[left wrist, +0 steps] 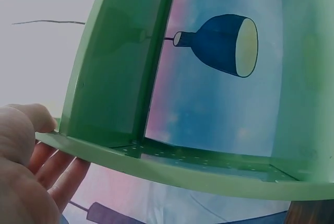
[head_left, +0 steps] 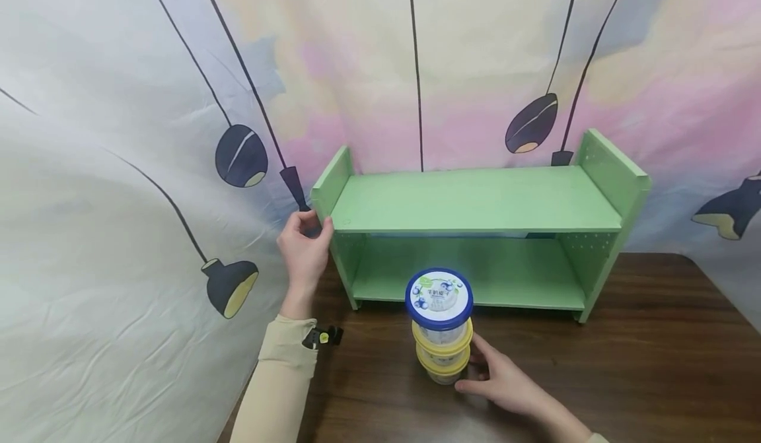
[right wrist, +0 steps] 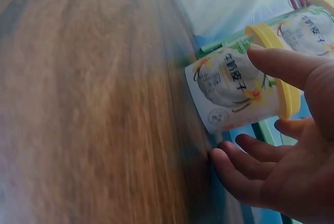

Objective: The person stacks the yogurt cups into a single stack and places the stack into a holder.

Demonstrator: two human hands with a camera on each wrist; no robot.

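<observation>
A green two-tier shelf (head_left: 475, 199) stands on the table with its left side panel (head_left: 334, 180) by my left hand (head_left: 305, 251). That hand grips the panel's front edge; in the left wrist view the thumb (left wrist: 39, 117) lies on one face and the fingers curl under the other. In front of the shelf rises a stack of three round tubs, a blue-lidded tub (head_left: 440, 298) over two yellow-lidded ones (head_left: 444, 349). My right hand (head_left: 505, 380) is at the stack's right side, thumb and fingers spread around the lowest tub (right wrist: 229, 88), thumb overlapping it.
Dark brown wood makes up the tabletop (head_left: 654, 337), which reaches past the shelf on the right. A fabric backdrop (head_left: 380, 67) printed with hanging lamps covers the back and left, close behind the shelf.
</observation>
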